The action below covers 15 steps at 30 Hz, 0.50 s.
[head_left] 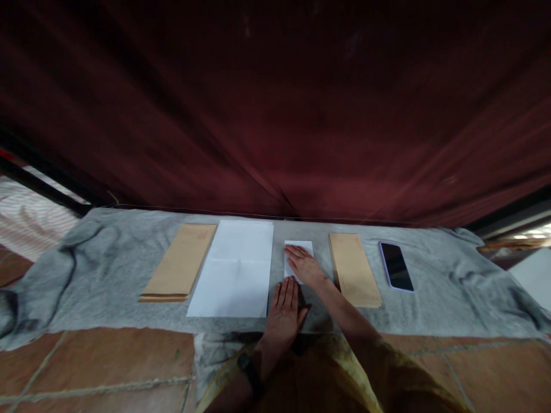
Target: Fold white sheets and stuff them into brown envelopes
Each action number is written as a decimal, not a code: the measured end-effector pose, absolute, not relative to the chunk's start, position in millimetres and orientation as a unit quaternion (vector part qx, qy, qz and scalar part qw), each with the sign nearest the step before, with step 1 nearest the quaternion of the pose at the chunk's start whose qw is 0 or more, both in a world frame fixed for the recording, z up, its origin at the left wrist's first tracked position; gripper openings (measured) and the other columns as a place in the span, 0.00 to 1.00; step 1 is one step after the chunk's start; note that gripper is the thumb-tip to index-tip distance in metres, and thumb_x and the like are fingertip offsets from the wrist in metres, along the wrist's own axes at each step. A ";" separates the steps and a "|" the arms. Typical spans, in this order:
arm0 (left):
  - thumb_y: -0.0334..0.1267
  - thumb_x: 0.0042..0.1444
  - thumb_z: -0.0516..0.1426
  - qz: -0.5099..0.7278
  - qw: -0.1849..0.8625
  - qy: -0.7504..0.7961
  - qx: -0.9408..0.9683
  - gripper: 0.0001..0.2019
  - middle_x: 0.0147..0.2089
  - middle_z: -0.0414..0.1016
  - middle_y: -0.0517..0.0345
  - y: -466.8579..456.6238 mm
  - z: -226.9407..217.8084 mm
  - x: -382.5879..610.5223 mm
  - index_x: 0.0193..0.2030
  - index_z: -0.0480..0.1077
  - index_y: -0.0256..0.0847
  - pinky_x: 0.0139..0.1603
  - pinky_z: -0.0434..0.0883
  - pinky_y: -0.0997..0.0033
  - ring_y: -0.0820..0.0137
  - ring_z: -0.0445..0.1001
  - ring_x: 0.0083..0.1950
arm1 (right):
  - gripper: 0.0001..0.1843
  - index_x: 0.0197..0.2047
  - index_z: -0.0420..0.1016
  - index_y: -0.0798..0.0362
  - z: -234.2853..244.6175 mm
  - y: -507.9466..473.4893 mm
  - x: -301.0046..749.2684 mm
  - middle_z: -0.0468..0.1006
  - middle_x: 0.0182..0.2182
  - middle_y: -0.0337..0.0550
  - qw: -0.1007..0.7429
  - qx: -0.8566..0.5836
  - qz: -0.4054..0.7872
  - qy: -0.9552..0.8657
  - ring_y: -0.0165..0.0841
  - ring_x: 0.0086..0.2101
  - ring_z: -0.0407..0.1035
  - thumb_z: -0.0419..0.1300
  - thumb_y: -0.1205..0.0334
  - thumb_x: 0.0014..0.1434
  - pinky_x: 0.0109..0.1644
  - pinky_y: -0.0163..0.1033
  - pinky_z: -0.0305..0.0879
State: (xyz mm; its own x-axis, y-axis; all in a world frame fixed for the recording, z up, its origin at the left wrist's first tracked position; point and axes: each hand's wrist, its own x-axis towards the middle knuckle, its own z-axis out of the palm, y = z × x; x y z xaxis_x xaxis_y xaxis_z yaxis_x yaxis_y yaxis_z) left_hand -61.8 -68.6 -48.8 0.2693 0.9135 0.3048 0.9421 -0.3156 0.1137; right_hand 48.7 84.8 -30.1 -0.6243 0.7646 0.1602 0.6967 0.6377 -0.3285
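Observation:
A small folded white paper lies on the grey cloth in front of me. My right hand is laid across it, fingers stretched out and pointing left. Just below, my left hand rests palm down with its fingers extended, the tips at the paper's lower edge. Beside it on the left is a stack of white sheets with a faint crease across the top one. Part of the folded paper is hidden under my right hand.
Brown envelopes are stacked at the left, and a second envelope stack sits right of my right arm. Farther right lies a phone. A dark red curtain hangs behind the grey cloth; floor tiles show in front.

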 end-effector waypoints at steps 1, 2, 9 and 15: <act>0.49 0.67 0.51 -0.156 0.048 -0.580 -0.798 0.30 0.70 0.63 0.36 -68.5 -48.8 -62.1 0.67 0.62 0.27 0.71 0.62 0.49 0.54 0.58 0.73 | 0.23 0.66 0.69 0.55 -30.4 88.4 47.0 0.67 0.66 0.48 0.141 -0.412 0.115 -0.893 0.35 0.65 0.62 0.48 0.64 0.71 0.72 0.46 0.55; 0.48 0.67 0.51 -0.155 0.050 -0.578 -0.799 0.29 0.71 0.62 0.36 -68.6 -48.7 -62.3 0.67 0.62 0.26 0.71 0.62 0.48 0.54 0.58 0.73 | 0.23 0.66 0.69 0.55 -30.6 91.7 45.4 0.67 0.66 0.48 0.141 -0.414 0.112 -0.892 0.35 0.65 0.62 0.48 0.64 0.71 0.72 0.46 0.55; 0.45 0.67 0.51 -0.170 0.040 -0.582 -0.794 0.29 0.71 0.62 0.36 -69.6 -49.6 -61.6 0.69 0.59 0.28 0.71 0.61 0.47 0.54 0.58 0.74 | 0.24 0.67 0.67 0.54 -34.3 102.0 38.7 0.67 0.66 0.47 0.157 -0.445 0.110 -0.875 0.36 0.65 0.62 0.47 0.64 0.71 0.72 0.48 0.56; 0.46 0.67 0.52 -0.160 0.040 -0.587 -0.792 0.30 0.72 0.61 0.37 -68.4 -57.6 -61.0 0.70 0.59 0.29 0.71 0.62 0.47 0.53 0.58 0.73 | 0.25 0.68 0.65 0.56 -41.0 92.3 38.7 0.64 0.68 0.48 0.154 -0.447 0.098 -0.875 0.38 0.67 0.58 0.48 0.62 0.71 0.73 0.49 0.52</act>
State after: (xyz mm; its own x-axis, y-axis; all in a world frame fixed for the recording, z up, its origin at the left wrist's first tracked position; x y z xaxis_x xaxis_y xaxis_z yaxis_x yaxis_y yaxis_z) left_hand -61.0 -68.4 -57.6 0.2591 0.9175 0.3017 0.9434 -0.3073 0.1245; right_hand 38.7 92.3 -41.0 -0.5519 0.8137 0.1827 0.7531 0.5804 -0.3100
